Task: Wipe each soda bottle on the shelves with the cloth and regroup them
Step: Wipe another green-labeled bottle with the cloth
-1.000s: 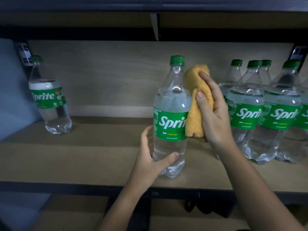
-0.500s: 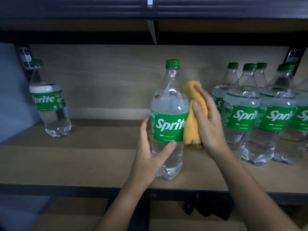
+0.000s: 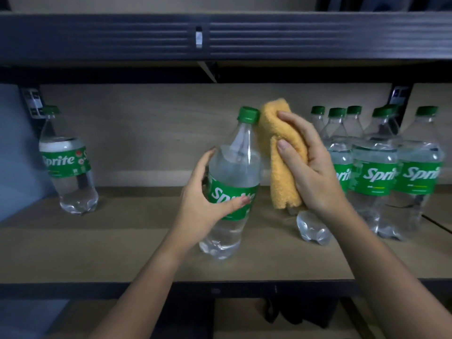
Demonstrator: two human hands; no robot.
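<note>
The left hand [image 3: 205, 204] is wrapped around the label band of a soda bottle [image 3: 232, 184] at the centre of the frame, thumb across the front and fingers curled behind, and the bottle leans to the right with its base seemingly only partly on the shelf [image 3: 122, 250]. The right hand [image 3: 310, 165] is closed on a folded orange cloth [image 3: 283, 155], whose upper end presses against the bottle's green cap [image 3: 248, 115] and neck. The likeliest slip is at that tilt: a firm push from the cloth near the cap works high above the left hand's grip, so the smooth plastic could twist in the fingers or the base could skid toward the front edge of the shelf. A second risk sits just behind the right hand, where a group of bottles [image 3: 374, 172] stands close together at the right of the frame; the wrist or the hanging end of the cloth could knock the nearest one and topple its neighbours. A single bottle [image 3: 66, 165] stands well apart at the left of the frame, out of harm's way. Whether the bottle in hand is fully wiped cannot be told.
</note>
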